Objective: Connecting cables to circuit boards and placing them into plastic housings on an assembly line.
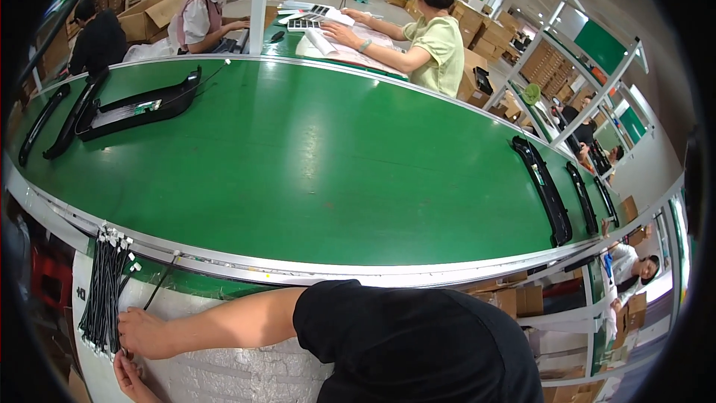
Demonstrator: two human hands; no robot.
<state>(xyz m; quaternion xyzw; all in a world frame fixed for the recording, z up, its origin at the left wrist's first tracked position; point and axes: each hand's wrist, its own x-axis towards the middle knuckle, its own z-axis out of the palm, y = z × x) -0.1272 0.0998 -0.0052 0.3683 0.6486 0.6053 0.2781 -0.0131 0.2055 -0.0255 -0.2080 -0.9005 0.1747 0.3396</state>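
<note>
A bundle of thin black cables with small white plugs lies at the left, on a white surface below the conveyor's near edge. My right hand reaches across to the bundle's lower right side, its fingers closed. A single black cable with a white plug at its upper end runs down to this hand. Just below, at the lower picture edge, my left hand has its fingertips pinched close to the right hand's, at what looks like the cable's lower end. The fingertips partly hide that end.
A green conveyor belt carries a long black curved housing with a circuit board inside, and other black housings at both ends. Bubble wrap lies below my right forearm. Across the belt, a person in light green handles sheets.
</note>
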